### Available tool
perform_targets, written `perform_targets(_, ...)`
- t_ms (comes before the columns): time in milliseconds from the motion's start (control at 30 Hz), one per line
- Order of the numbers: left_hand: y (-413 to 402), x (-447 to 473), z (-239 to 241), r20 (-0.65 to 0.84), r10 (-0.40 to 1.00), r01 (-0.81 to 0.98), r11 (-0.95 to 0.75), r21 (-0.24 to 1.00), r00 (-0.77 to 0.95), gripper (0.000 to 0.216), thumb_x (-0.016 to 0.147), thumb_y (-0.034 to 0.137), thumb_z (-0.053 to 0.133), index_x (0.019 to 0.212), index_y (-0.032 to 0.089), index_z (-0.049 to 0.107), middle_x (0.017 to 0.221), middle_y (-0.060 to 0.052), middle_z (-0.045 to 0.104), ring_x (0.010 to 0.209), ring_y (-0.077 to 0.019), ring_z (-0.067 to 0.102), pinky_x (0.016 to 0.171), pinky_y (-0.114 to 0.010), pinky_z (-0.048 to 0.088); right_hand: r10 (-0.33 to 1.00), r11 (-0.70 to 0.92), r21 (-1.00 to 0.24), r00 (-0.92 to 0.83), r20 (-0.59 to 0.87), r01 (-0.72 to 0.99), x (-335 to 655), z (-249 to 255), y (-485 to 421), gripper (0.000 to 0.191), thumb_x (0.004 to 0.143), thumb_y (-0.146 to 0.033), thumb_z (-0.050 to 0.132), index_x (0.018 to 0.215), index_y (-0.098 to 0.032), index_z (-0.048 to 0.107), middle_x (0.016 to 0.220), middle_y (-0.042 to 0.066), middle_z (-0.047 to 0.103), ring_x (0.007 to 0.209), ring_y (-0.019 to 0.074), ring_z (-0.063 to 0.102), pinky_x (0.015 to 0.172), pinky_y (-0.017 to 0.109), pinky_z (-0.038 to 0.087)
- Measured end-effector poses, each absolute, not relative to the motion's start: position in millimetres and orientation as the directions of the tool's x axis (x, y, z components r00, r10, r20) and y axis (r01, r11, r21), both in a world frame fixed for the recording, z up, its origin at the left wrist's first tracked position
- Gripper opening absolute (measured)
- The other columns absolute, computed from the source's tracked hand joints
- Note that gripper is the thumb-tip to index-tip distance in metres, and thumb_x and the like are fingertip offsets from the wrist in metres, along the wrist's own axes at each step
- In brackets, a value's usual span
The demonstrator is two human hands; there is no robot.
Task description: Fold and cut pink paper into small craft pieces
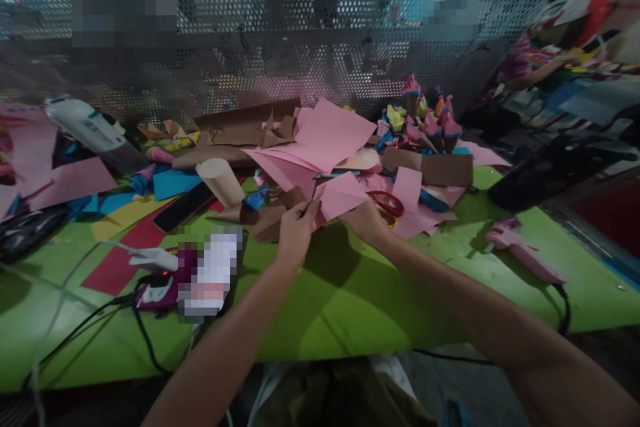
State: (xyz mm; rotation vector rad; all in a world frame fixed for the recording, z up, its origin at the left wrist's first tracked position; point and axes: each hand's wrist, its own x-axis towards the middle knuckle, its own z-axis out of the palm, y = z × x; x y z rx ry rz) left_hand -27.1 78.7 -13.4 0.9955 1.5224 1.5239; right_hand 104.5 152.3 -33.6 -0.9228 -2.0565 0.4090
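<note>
A small sheet of pink paper [343,195] is held up between my hands above the table's middle. My left hand [296,232] is closed, pinching the sheet's left edge; a thin dark thing shows at its fingertips, too small to name. My right hand [366,221] grips the right side from below, its fingertips hidden behind the paper. Just past the right hand lie red-handled scissors [386,202] and a yellow loop. Larger pink sheets [325,137] are piled behind, with brown paper [267,227] to the left of my left hand.
On the green table [300,320] are a cardboard tube [220,181], a dark phone [184,207], a power strip with cables [167,287] and a pink glue gun [525,250]. Paper cones [433,121] stand at the back right, before a perforated metal screen [280,27]. Another person sits far right.
</note>
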Motion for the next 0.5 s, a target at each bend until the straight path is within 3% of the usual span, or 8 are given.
perform_targets(100,79.5,-34.6,-14.3,0.057,0.900,0.126,-0.002,0.992,-0.432,0.033,0.081,0.046,0.061,0.083,0.016,0.075,0.073,-0.001,0.066,0.073,-0.0150,0.054,0.068,-0.025,0.040,0.820,0.554,-0.770,-0.367,0.440,0.317,117.9,-17.7,160.2,0.014,0.079,-0.019,0.059,0.085,-0.014,0.071,0.073,0.001,0.071,0.070,0.0172,0.064,0.062,0.026,0.053)
perform_targets(200,79.1,-39.1,-11.3,0.123,0.905,0.251,-0.018,0.968,-0.407,0.036,0.084,0.047,0.057,0.080,0.015,0.073,0.064,0.001,0.058,0.064,-0.0129,0.047,0.060,-0.024,0.034,0.901,0.424,-0.879,-0.197,0.386,0.218,137.8,4.4,172.6,0.018,0.080,-0.019,0.058,0.094,-0.017,0.069,0.077,0.002,0.068,0.069,0.0167,0.062,0.065,0.028,0.050)
perform_targets(300,77.2,-38.7,-6.2,0.178,0.919,0.389,-0.030,0.921,-0.351,0.035,0.087,0.043,0.053,0.075,0.015,0.070,0.060,0.002,0.054,0.061,-0.0129,0.045,0.057,-0.024,0.031,0.833,0.551,-0.795,-0.112,0.542,0.253,151.5,27.4,173.5,0.022,0.087,-0.027,0.058,0.107,-0.021,0.066,0.098,0.005,0.068,0.081,0.0163,0.061,0.073,0.029,0.049)
perform_targets(400,74.1,-35.8,-2.1,0.211,0.940,0.517,-0.044,0.855,-0.270,0.032,0.088,0.036,0.050,0.071,0.015,0.068,0.059,0.001,0.055,0.060,-0.0140,0.048,0.056,-0.024,0.032,0.704,0.709,-0.633,-0.362,0.611,0.310,149.4,40.2,161.1,0.023,0.085,-0.031,0.066,0.106,-0.024,0.069,0.111,0.006,0.069,0.099,0.0217,0.061,0.088,0.036,0.046)
perform_targets(500,70.3,-33.5,-0.1,0.257,0.950,0.628,-0.091,0.773,-0.179,0.027,0.087,0.025,0.048,0.071,0.016,0.069,0.062,0.000,0.060,0.061,-0.0143,0.051,0.058,-0.024,0.034,0.613,0.779,-0.546,-0.559,0.559,0.308,138.7,38.2,150.3,0.017,0.081,-0.032,0.073,0.097,-0.025,0.073,0.106,0.006,0.073,0.105,0.0251,0.062,0.094,0.040,0.043)
